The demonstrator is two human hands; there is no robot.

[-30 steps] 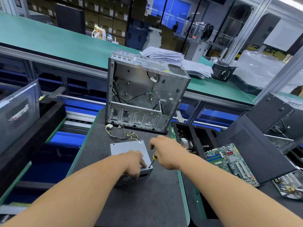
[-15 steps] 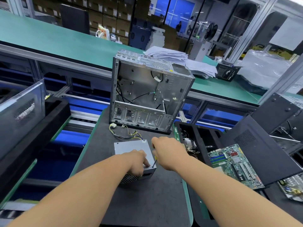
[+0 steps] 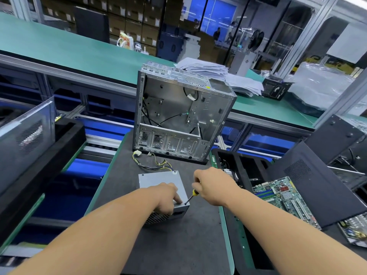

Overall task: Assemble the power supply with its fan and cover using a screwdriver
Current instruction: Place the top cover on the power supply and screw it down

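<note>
A grey metal power supply (image 3: 156, 180) lies flat on the dark mat (image 3: 174, 245), its mesh grille facing me and its yellow and black wires (image 3: 153, 163) trailing toward the case. My left hand (image 3: 165, 196) rests on its near top, fingers curled down on the cover beside the near right corner. My right hand (image 3: 211, 186) grips a screwdriver (image 3: 192, 195) with a yellow and black handle. The shaft slants down to the left and its tip sits on that near right corner of the cover.
An open silver computer case (image 3: 178, 112) stands upright behind the power supply. A black tray (image 3: 242, 165) with parts and a green motherboard (image 3: 282, 195) sit to the right, under a leaning black panel (image 3: 317, 187). Another case (image 3: 23, 135) stands at left. Papers (image 3: 214, 70) lie on the green bench.
The camera has shifted slightly. My right hand has tilted so more of the screwdriver's handle and shaft shows; its tip stays at the corner. My left hand stays on the cover.
</note>
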